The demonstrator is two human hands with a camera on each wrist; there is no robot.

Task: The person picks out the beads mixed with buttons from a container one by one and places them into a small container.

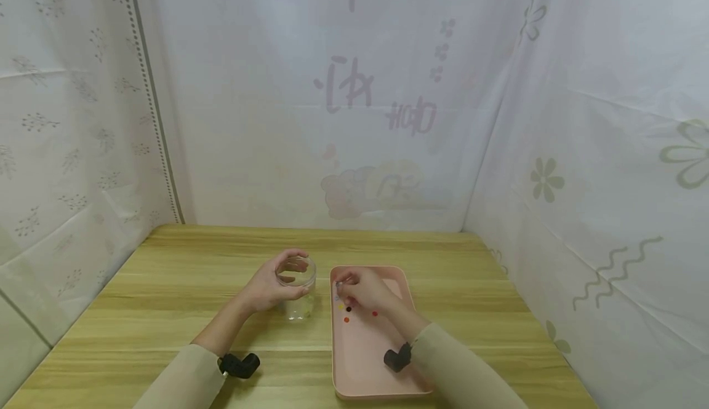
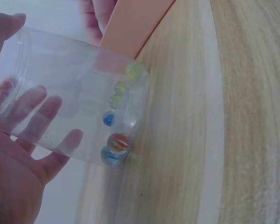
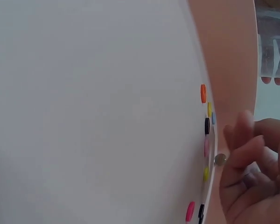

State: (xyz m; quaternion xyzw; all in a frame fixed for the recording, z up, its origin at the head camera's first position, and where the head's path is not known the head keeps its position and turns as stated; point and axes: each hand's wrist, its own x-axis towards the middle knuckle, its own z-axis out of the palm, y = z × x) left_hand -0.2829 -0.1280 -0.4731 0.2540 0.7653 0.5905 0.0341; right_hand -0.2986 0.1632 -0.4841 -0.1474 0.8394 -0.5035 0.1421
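Observation:
In the left wrist view my left hand [image 2: 23,154] grips a clear plastic jar [image 2: 70,102], fingers and thumb around its upper part. At the jar's bottom lie several glass marbles, among them a yellow-green marble [image 2: 135,70], a blue marble [image 2: 109,118] and a red-streaked marble [image 2: 118,142]. My right hand [image 1: 362,289] is over the left side of the pink tray [image 1: 365,366], its fingers curled around a glassy marble, partly hidden by them. Another marble [image 3: 220,159] lies by the tray wall, close to the fingertips in the right wrist view.
On the tray floor lie several small flat coloured pieces, including an orange piece [image 3: 203,93], a black piece [image 3: 207,126] and a pink piece [image 3: 190,211]. The tray stands to the right of the jar on a wooden table [image 1: 221,261]. White patterned curtains [image 1: 249,89] surround the table.

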